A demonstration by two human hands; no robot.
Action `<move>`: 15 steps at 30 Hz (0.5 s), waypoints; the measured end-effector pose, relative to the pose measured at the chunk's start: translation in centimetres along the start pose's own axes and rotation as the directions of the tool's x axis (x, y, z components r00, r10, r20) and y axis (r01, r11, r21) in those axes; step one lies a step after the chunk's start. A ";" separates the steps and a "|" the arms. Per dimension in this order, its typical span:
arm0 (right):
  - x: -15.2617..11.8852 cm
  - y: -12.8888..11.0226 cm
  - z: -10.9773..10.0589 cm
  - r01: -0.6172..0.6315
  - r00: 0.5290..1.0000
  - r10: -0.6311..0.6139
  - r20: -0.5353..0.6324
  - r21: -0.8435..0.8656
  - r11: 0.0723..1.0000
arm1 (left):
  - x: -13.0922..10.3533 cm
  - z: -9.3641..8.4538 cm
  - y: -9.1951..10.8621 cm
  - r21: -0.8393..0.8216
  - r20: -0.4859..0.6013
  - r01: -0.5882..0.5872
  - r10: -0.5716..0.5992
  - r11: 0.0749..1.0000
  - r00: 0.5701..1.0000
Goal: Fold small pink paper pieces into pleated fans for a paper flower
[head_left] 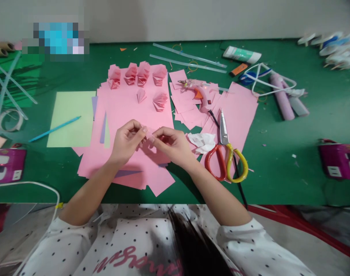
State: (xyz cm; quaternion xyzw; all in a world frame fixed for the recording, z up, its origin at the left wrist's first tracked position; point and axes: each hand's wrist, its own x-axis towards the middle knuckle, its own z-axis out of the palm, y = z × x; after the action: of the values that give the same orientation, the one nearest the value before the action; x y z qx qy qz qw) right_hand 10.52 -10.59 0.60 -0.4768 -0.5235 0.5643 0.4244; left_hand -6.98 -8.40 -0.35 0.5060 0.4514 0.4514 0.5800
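Between my two hands is a small piece of pink paper, partly hidden by the fingers. My left hand pinches its left side, and my right hand pinches it from the right. Both are just above a stack of pink paper sheets. On the far part of that stack stand several pleated pink paper fans. Nearer my hands lie a small folded fan and a larger one.
Right of the stack are a pink glue gun, scissors with red and yellow handles, and crumpled tissue. A blue pencil rests over pale green paper at left. Glue sticks lie behind.
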 end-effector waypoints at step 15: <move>-0.1 0.8 0.1 0.267 0.900 -0.334 -0.280 -0.252 0.930 | -0.2 0.6 0.2 0.221 0.059 -0.094 0.083 0.971 0.995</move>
State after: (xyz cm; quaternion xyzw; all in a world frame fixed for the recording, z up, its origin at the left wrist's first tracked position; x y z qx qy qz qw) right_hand 10.46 -10.74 -0.17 -0.5160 -0.5716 0.3498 0.5335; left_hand -6.49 -8.70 -0.08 0.5985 0.4618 0.4108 0.5098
